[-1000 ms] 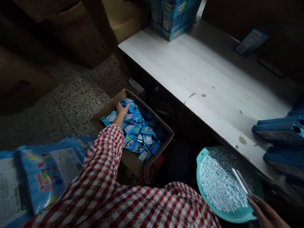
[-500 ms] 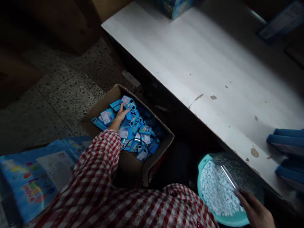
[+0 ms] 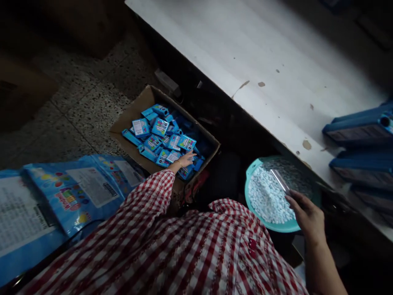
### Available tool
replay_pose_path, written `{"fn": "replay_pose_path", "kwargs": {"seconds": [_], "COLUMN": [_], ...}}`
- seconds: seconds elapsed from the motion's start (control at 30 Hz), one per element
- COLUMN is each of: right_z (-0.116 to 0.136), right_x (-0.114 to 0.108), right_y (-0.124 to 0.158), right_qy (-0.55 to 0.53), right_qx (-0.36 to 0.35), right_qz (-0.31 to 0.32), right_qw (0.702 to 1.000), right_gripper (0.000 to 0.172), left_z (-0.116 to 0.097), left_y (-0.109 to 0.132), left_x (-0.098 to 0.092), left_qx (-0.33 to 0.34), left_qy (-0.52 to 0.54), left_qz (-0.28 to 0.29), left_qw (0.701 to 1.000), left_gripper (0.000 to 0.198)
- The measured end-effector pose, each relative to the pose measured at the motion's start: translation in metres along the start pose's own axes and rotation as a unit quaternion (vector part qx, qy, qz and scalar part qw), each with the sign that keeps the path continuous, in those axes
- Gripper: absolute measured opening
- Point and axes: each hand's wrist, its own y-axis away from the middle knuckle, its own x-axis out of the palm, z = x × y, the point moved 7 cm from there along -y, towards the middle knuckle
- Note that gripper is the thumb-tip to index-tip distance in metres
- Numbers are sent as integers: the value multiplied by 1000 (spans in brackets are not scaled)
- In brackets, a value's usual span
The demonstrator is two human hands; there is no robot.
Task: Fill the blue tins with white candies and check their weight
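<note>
My left hand (image 3: pixel 186 159) lies with its fingers stretched out on the near right part of a heap of small blue printed boxes (image 3: pixel 160 127). These boxes fill an open cardboard carton (image 3: pixel 135 107) below the table edge. On the right, my right hand (image 3: pixel 308 215) grips a shiny, tube-like scoop (image 3: pixel 279 180). The scoop slants over a turquoise basin (image 3: pixel 250 174) that holds a mass of small white pieces (image 3: pixel 270 196). Whether the scoop's tip touches the pieces, I cannot tell.
A white table (image 3: pixel 215 45) with chipped paint runs diagonally above the carton and basin. Several blue boxes (image 3: pixel 359 127) stand at its right. Large blue printed bags (image 3: pixel 82 188) lie at my left. Speckled floor tiles (image 3: pixel 82 102) and a dark brown box (image 3: pixel 24 90) show farther left.
My left hand has moved from the far left part of the heap to its near right side. My right hand still holds the scoop over the basin. The view has shifted.
</note>
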Motion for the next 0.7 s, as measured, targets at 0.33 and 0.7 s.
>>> {"fn": "replay_pose_path", "kwargs": {"seconds": [0.33, 0.7], "right_z": [-46, -54], "right_x": [-18, -8], "right_y": [53, 53], "right_qy": [-64, -126], "right_qx": [82, 16], "right_qz": [-50, -39], "right_qw": [993, 991], "right_gripper": [59, 53], "left_z": [32, -45], "left_y": [30, 76], "left_x": [27, -61], "left_qx": [-97, 0], "left_qy": [-59, 203], "left_qz": [-5, -209], "left_qw": [993, 957], "left_gripper": [25, 39]}}
